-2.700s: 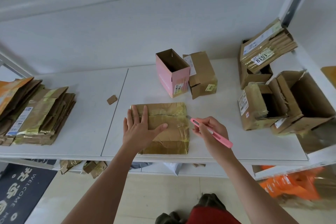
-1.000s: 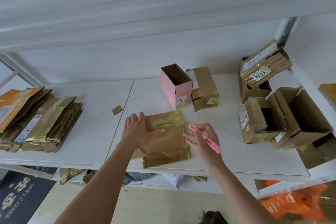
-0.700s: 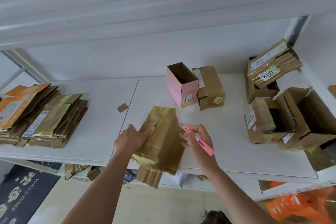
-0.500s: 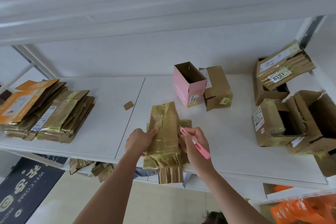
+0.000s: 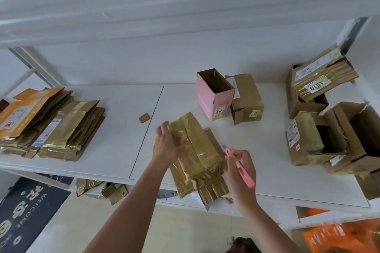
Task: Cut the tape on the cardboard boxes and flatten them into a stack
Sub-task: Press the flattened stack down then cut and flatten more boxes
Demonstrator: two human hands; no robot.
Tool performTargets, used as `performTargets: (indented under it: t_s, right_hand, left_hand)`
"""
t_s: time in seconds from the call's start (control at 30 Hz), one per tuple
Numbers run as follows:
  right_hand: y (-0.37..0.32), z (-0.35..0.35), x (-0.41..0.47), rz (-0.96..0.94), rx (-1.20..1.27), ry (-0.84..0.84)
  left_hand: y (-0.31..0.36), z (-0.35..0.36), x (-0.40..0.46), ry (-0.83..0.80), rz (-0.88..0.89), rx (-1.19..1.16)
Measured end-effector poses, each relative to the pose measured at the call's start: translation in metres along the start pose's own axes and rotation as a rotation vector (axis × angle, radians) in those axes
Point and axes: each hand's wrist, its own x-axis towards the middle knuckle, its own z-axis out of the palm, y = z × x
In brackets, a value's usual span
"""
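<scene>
A taped cardboard box (image 5: pixel 195 150), half flattened, is held at the front edge of the white shelf (image 5: pixel 115 129) by the left hand (image 5: pixel 166 146), fingers straight, thumb pressed on it. A pink utility knife (image 5: pixel 239 167) is gripped in the right hand (image 5: pixel 240 172). A stack of flattened boxes (image 5: pixel 51 125) is seen at the left. A dark welcome mat (image 5: pixel 26 211) lies on the floor.

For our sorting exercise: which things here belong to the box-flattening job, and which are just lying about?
Job:
left hand
right hand
taped box
pink cutter
flattened stack
pink box

Lying about:
cardboard scrap
doormat
</scene>
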Motion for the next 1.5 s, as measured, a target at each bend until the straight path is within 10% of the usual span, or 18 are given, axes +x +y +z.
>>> performTargets:
  t_s: [0.17, 0.7, 0.93, 1.5]
  right_hand:
    - [-0.012, 0.005, 0.000, 0.059, 0.049, -0.020]
    - [0.004, -0.006, 0.051, 0.092, 0.179, 0.152]
    - [0.018, -0.025, 0.031, 0.067, 0.197, 0.046]
    - [0.013, -0.031, 0.031, -0.046, 0.049, -0.052]
  left_hand:
    - [-0.003, -0.006, 0.017, -0.185, 0.020, 0.015]
    - [-0.001, 0.017, -0.016, 0.072, -0.392, 0.040]
    - [-0.005, 0.033, -0.018, 0.089, 0.290, 0.527]
    - [-0.016, 0.029, -0.022, -0.038, 0.312, 0.523]
